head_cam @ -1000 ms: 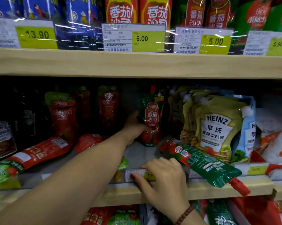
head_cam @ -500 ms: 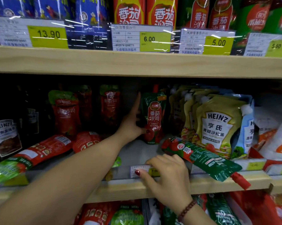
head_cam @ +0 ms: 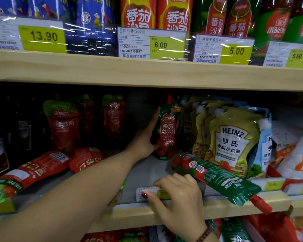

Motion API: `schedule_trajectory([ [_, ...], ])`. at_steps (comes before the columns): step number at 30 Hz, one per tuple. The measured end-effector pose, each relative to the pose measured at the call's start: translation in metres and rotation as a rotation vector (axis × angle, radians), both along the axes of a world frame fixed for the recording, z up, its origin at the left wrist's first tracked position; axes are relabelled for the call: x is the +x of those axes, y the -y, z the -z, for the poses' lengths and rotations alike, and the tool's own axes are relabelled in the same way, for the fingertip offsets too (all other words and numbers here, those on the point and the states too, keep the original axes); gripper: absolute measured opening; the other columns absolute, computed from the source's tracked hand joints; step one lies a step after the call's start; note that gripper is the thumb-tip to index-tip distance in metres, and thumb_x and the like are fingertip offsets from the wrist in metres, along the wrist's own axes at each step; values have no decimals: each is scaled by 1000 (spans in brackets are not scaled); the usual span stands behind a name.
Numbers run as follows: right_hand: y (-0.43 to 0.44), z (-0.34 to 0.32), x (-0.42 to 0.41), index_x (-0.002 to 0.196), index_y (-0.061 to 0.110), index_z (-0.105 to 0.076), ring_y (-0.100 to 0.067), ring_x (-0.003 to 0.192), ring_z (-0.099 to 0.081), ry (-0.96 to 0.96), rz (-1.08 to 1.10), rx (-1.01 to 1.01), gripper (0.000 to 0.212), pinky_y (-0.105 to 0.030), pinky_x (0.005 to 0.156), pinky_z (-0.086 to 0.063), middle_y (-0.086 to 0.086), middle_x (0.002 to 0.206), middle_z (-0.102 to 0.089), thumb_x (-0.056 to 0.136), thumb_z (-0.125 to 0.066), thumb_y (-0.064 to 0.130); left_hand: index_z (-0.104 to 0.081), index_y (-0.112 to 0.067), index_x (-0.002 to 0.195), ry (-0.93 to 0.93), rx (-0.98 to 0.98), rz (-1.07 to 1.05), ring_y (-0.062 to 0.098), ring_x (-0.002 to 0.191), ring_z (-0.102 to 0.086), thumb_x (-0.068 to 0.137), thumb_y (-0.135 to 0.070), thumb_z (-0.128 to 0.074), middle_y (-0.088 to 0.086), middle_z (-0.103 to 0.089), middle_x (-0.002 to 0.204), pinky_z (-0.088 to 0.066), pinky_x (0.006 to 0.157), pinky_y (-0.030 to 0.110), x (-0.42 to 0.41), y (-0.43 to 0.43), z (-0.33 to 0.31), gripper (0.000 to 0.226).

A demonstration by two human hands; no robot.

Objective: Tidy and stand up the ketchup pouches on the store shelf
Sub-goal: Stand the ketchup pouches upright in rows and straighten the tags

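Standing pouch (head_cam: 167, 131): middle of frame, upright now.
Left hand (head_cam: 143, 142): fingers straight, pressed together against its side; before, they wrapped it.
Right hand (head_cam: 178, 201): fingers curled over price tag (head_cam: 147, 193).
Lying pouch (head_cam: 217, 180): lower right, likely next.

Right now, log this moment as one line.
left hand: touches upright pouch | right hand: holds tag | fallen pouch: lies across shelf front

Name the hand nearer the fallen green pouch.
Right. The right hand pinches the price tag just left of the fallen pouch; the left hand is farther back, against the upright pouch.
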State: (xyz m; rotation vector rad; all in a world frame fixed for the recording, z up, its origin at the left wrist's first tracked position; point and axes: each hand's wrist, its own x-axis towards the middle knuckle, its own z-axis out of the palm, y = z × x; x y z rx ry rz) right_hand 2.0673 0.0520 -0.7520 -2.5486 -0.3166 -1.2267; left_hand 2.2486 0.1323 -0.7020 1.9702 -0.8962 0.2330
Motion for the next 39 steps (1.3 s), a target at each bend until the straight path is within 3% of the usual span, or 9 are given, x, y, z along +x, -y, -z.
schedule_trajectory([
  [4,0,1,1,72,27,-60,-9,60,-50,27,3,-6,31,-29,57,-36,11,62,-56,83,-52,54,2,-74,126,-3,35,23,-3,111,-38,79,-9,-71,-25,-30,135,-32,67,-9,0,3,-2,108],
  [10,2,4,4,72,26,-60,-10,62,-51,64,4,-4,30,-27,59,-32,10,63,-56,81,-56,55,-2,-77,122,-17,30,69,0,113,-35,79,-3,-70,-28,-25,133,-31,67,-11,4,10,-3,109],
  [16,2,6,5,71,26,-59,-11,61,-49,90,-4,-11,30,-26,60,-29,9,62,-55,82,-55,53,-6,-78,120,-22,38,105,-23,83,-39,78,-2,-70,-47,-23,117,-32,66,-10,5,10,-2,108],
  [19,2,6,4,72,27,-58,-8,61,-48,82,-9,-9,28,-25,60,-28,11,62,-54,83,-55,52,-6,-78,121,-35,61,110,-26,88,-38,78,-5,-71,-49,-22,113,-32,66,-10,4,9,-2,107],
  [25,1,4,1,74,28,-60,-6,63,-47,31,0,-15,29,-22,62,-27,13,64,-56,83,-52,54,-6,-80,119,-81,115,60,8,103,-47,75,-8,-75,-17,-35,124,-40,66,7,-5,0,-20,108],
  [27,0,3,-1,74,27,-60,-8,63,-49,13,9,-23,29,-23,61,-28,12,63,-55,83,-53,54,-12,-72,126,-93,118,40,8,102,-49,73,-9,-76,-12,-38,121,-42,66,9,-14,-9,-25,104],
  [31,-1,-1,-4,72,26,-59,-11,62,-52,-28,22,-37,29,-26,59,-31,11,62,-56,81,-53,54,-35,-31,140,-119,129,19,14,103,-51,73,-3,-74,4,-47,118,-47,74,20,-42,-29,-32,82],
  [34,-1,-4,-5,73,24,-61,-14,61,-54,-55,35,-43,30,-27,59,-34,9,62,-58,79,-54,53,-57,-10,122,-79,152,-1,16,95,-56,74,4,-71,11,-57,105,-48,69,13,-66,-45,-40,53],
  [39,-3,-11,-8,78,23,-65,-17,70,-57,-176,83,-52,36,-30,67,-35,6,70,-63,77,-52,57,-67,-1,103,-50,133,-35,16,81,-62,74,12,-64,13,-65,91,-50,70,12,-104,-86,-51,31],
])
